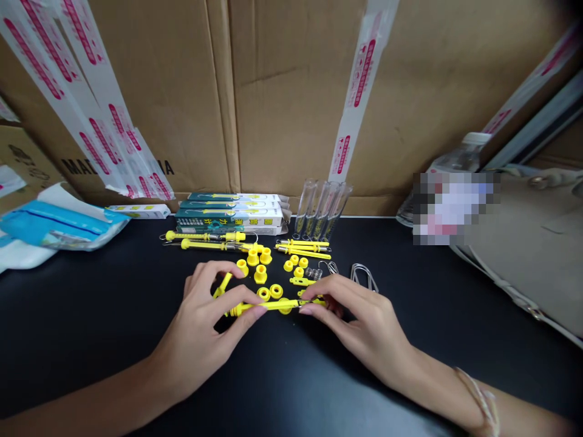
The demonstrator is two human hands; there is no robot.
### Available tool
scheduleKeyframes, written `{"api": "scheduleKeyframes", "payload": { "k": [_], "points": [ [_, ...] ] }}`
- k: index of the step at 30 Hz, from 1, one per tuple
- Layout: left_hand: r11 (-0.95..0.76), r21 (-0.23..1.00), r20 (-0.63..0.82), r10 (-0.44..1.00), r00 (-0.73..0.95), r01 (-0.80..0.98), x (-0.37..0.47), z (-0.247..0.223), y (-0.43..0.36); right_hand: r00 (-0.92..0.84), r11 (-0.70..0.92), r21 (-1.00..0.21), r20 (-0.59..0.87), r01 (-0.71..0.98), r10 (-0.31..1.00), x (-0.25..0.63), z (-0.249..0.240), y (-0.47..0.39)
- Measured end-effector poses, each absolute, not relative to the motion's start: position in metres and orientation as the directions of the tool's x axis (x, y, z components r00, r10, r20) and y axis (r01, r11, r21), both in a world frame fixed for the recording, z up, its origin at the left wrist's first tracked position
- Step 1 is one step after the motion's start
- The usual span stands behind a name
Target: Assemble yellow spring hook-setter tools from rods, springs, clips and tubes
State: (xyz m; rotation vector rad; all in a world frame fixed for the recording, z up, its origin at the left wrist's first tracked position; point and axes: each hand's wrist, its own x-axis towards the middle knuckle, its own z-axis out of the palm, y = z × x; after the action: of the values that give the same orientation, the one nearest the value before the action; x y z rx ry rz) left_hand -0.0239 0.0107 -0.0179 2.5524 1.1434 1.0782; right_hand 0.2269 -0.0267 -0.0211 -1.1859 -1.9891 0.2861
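Note:
A slim yellow spring scale rod [276, 306] lies level between my two hands. My left hand [207, 321] pinches it between thumb and index finger, near its thicker ringed end. The right hand [353, 315] has thumb and index fingertips closed on the rod's other end, where a small dark metal bit shows; its remaining fingers are partly hidden. Under and beyond the rod lie yellow collars [260, 274], yellow rings [276, 291] and small yellow caps [294, 265]. Flat yellow tabs [303, 281] and small coil springs [314, 274] lie close to my right fingers.
Assembled spring scales [204, 245] lie before stacked printed boxes [228, 213]. Clear tubes [319, 209] stand beside them, behind yellow rods with springs [305, 247]. Wire hooks [363, 276] lie rightward. A bottle [473, 152], grey bag [528, 243], blue packet [64, 218] and cardboard wall [291, 121] border the black table.

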Motion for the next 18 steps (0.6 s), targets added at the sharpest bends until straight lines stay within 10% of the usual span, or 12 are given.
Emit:
{"api": "scheduleKeyframes", "payload": {
  "k": [9,18],
  "points": [
    [-0.790,0.289,0.618,0.586,0.524,0.541,-0.022,-0.017,0.011,-0.254,0.530,-0.558,0.497,0.638,0.829,0.226,-0.022,-0.034],
    [-0.815,0.194,0.610,0.536,0.583,0.546,-0.022,-0.020,0.007,-0.226,0.253,-0.934,0.197,0.251,0.954,0.216,-0.022,-0.037]
  ]
}}
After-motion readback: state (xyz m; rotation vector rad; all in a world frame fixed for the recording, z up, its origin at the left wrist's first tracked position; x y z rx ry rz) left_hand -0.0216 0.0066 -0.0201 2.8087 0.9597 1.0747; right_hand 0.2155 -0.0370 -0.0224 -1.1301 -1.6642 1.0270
